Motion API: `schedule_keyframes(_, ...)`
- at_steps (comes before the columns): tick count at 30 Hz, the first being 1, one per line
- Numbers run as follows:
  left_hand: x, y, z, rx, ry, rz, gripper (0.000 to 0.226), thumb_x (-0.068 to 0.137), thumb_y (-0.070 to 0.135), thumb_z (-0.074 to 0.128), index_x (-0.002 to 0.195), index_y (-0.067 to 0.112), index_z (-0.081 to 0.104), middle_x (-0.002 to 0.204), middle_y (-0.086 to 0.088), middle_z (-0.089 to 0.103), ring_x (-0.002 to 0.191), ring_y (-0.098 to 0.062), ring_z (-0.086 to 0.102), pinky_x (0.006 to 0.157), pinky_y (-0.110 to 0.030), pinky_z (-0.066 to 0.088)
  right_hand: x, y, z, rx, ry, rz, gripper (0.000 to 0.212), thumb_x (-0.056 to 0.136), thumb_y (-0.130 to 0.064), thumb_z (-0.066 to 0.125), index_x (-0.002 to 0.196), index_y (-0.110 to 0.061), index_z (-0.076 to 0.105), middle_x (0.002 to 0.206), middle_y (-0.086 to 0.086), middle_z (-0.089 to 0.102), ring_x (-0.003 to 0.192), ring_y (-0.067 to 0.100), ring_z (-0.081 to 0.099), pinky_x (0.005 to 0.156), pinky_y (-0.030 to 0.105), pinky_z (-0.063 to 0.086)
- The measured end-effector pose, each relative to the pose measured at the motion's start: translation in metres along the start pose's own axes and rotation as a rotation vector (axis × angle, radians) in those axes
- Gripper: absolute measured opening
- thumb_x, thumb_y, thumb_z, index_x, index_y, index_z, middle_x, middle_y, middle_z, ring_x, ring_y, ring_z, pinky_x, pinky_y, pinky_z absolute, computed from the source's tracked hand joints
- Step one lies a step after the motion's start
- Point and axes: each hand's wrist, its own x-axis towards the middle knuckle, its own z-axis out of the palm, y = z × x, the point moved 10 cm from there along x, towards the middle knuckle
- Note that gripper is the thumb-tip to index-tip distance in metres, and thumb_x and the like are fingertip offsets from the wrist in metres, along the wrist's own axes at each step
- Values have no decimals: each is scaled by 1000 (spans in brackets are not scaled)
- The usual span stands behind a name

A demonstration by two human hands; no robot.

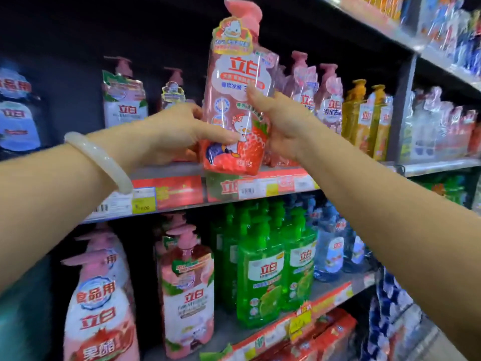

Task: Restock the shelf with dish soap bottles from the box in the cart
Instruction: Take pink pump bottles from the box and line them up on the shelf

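A pink dish soap bottle point(235, 100) with a pump top and a strawberry and duck label stands upright at the front edge of the middle shelf point(169, 188). My left hand point(171, 131) grips its left side, thumb across the label. My right hand point(281, 118) holds its right side, fingers on the label. More pink bottles point(125, 100) stand further back on the same shelf, to the left and right. The box and the cart are out of view.
Yellow bottles point(364, 118) stand to the right on the same shelf. Below are green bottles point(263, 269), pink bottles point(187, 287) and blue ones point(330, 248). A higher shelf point(390, 29) crosses the top right. Price tags line the shelf edges.
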Motion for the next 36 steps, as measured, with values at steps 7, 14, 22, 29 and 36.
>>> schedule_keyframes(7,55,-7,-17,199,32,-41,27,73,16,76,99,13,66,96,-2,74,78,-14,65,73,-26,50,63,17,-3,62,-63,-60,42,87,-27,65,124,-9,55,114,12,69,100,30,67,92,53,50)
schedule_keyframes(14,81,-36,-14,231,83,-88,30,71,12,79,99,14,66,101,-7,73,89,-24,68,92,-42,49,96,38,-10,16,-185,-113,24,89,-17,62,112,-14,56,105,8,69,89,24,68,84,43,55)
schedule_keyframes(22,97,-48,-14,218,118,-17,38,69,-3,78,90,22,59,87,12,70,68,6,66,70,-12,55,107,63,-8,87,-310,-92,34,90,-11,58,123,-14,50,115,10,66,95,23,66,76,36,58)
schedule_keyframes(29,90,-55,-18,307,149,-117,47,70,8,79,108,23,56,98,5,70,87,-9,66,78,-27,54,96,70,-16,-340,-346,-85,60,77,-6,75,126,-18,42,118,-1,63,100,12,64,90,36,54)
schedule_keyframes(36,81,-64,-28,330,231,-180,28,73,6,76,89,18,57,89,-14,70,75,-23,67,77,-36,58,91,93,-26,-456,-343,95,56,74,-16,78,119,-19,45,112,2,61,104,23,62,84,47,56)
